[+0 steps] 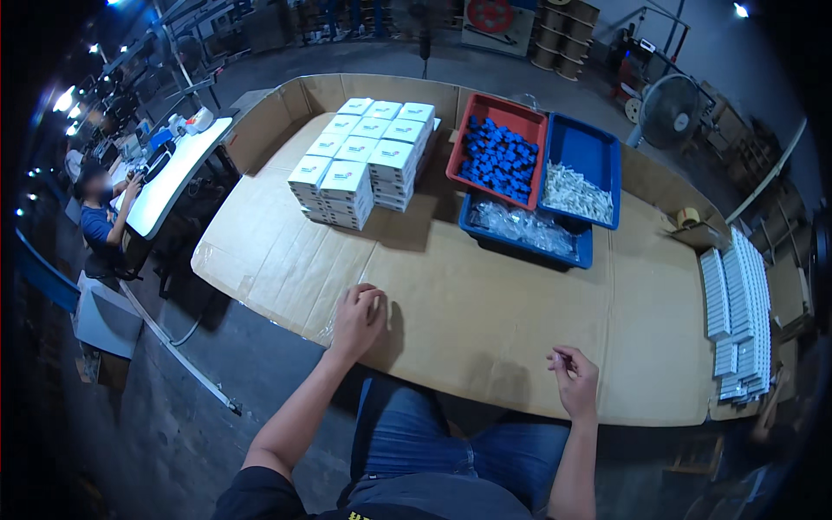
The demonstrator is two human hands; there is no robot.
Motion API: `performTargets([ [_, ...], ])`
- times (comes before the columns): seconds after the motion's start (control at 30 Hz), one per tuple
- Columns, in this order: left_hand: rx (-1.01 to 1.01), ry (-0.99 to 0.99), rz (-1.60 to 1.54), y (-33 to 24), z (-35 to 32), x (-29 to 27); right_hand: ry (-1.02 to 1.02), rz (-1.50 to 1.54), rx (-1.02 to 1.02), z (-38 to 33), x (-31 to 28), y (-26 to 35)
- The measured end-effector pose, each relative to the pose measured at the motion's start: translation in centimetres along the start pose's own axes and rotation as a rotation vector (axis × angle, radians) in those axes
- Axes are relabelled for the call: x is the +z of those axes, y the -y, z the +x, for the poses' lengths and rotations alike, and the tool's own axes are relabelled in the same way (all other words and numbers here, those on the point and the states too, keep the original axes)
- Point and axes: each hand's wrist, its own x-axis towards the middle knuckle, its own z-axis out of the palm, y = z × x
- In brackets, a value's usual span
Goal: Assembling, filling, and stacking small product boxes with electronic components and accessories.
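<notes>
The brown cardboard (520, 312) covering the table lies under both hands and is the thing nearest to them. The left hand (357, 322) is over its near edge, fingers loosely curled; its underside is hidden, so I cannot tell whether it has hold of anything. The right hand (575, 378) is above the near edge, thumb and forefinger drawn close together; whether a small piece sits between them cannot be made out.

Farther in, white boxes (351, 165) stand in neat stacks. Beyond the middle, a red bin (520, 120) holds blue pieces (498, 160), a blue bin (582, 143) beside it holds white pieces (576, 192), and a lower blue bin (524, 253) holds clear plastic items (524, 224).

The stacking of the boxes looks done, though what is inside them is hidden; the plentiful loose pieces look unused as yet. How many are left to handle cannot be told.

At the right end are piled white strips (741, 321); off to the left, a co-worker (104, 212) sits at a white table (186, 169).
</notes>
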Motion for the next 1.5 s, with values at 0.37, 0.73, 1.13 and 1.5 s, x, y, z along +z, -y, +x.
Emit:
performTargets([
  [0.37, -0.181, -0.094, 0.124, 1.9, 0.4, -0.7, 0.232, 0.122, -0.43, 29.4, 9.7, 15.5],
  [0.73, -0.281, 0.049, 0.136, 2.1, 1.5, -0.2, 0.514, -0.402, -0.551, 65.2, 28.4, 20.4],
  [1.13, -0.347, 0.081, 0.148, 3.1, 1.5, -0.2, 1.139, -0.781, -0.134, 75.5, 43.0, 17.0],
  [1.5, -0.383, 0.066, 0.122, 3.2, 1.7, -0.1, 1.199, -0.932, -0.189, 75.6, 46.2, 15.9],
])
